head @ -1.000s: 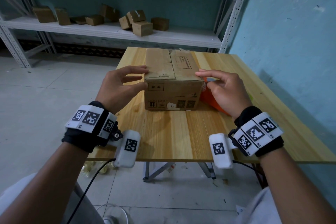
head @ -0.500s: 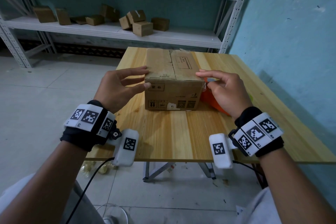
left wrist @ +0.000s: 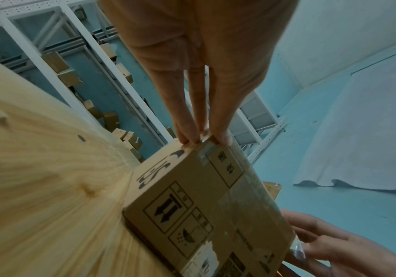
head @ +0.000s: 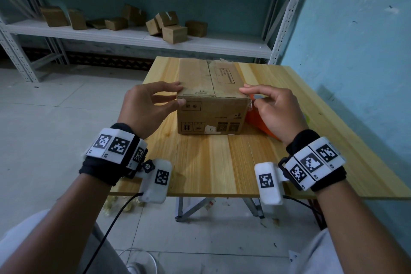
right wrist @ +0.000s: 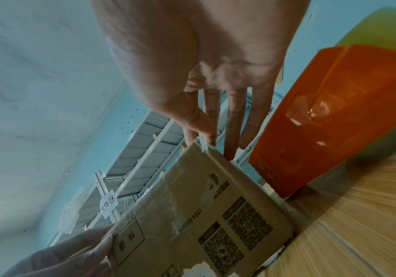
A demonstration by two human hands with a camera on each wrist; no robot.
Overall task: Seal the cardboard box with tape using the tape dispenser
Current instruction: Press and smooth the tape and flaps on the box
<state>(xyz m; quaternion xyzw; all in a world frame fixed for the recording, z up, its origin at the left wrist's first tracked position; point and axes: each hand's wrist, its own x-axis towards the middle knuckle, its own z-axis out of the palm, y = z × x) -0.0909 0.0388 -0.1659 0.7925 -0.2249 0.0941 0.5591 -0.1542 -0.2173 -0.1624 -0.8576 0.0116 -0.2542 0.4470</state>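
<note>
A closed cardboard box (head: 211, 104) stands on the wooden table (head: 222, 162), with old clear tape on its faces. My left hand (head: 146, 107) touches the box's near left top corner (left wrist: 201, 144), straight fingers on top and the thumb on the front face. At the near right top corner, the thumb and index finger of my right hand (head: 273, 109) meet on a loose end of clear tape (right wrist: 203, 146). The orange tape dispenser (right wrist: 329, 116) lies on the table just right of the box, partly hidden behind my right hand (right wrist: 206, 78); neither hand holds it.
A blue wall (head: 355, 51) runs close along the table's right side. White metal shelving (head: 155, 38) behind the table holds several small cardboard boxes. A green object (right wrist: 386, 26) sits behind the dispenser. A cable (head: 106, 229) hangs from my left wrist.
My left wrist has drifted slightly left and down while its fingertips stay on the corner. The right hand and the box have not visibly moved.
</note>
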